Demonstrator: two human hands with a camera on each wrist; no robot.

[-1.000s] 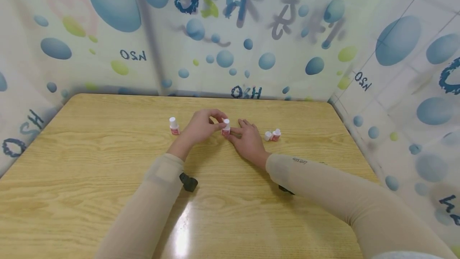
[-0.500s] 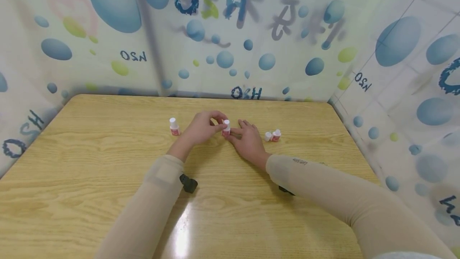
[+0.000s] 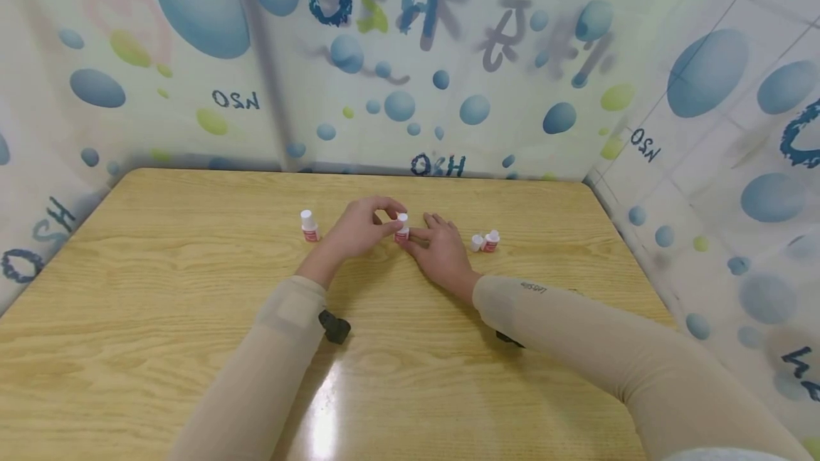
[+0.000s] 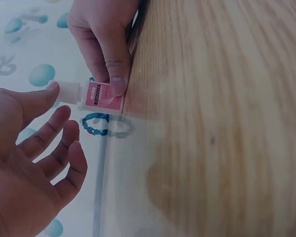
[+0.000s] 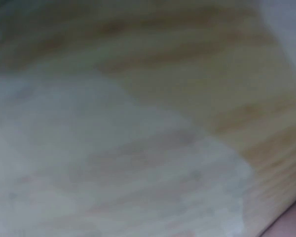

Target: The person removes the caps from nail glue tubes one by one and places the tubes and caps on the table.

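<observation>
A small nail glue bottle [image 3: 401, 235] with a pink label and a white cap [image 4: 68, 92] stands upright on the table in the head view. My left hand [image 3: 363, 227] pinches the cap between thumb and forefinger; the other fingers curl free below it in the left wrist view. My right hand [image 3: 442, 251] grips the bottle's body low down with thumb and forefinger, its other fingers stretched out along the tabletop. In the right wrist view only blurred wood and a sliver of skin [image 5: 292, 222] show.
A second capped bottle [image 3: 309, 226] stands to the left. On the right are a bottle [image 3: 490, 242] with its white top and, beside it, a loose white cap [image 3: 477, 242]. A patterned curtain [image 3: 397, 55] hangs behind the wooden table [image 3: 192, 290].
Both hands keep the same hold on the bottle and its cap. The whole head view has shifted very slightly; nothing on the table has visibly moved.
</observation>
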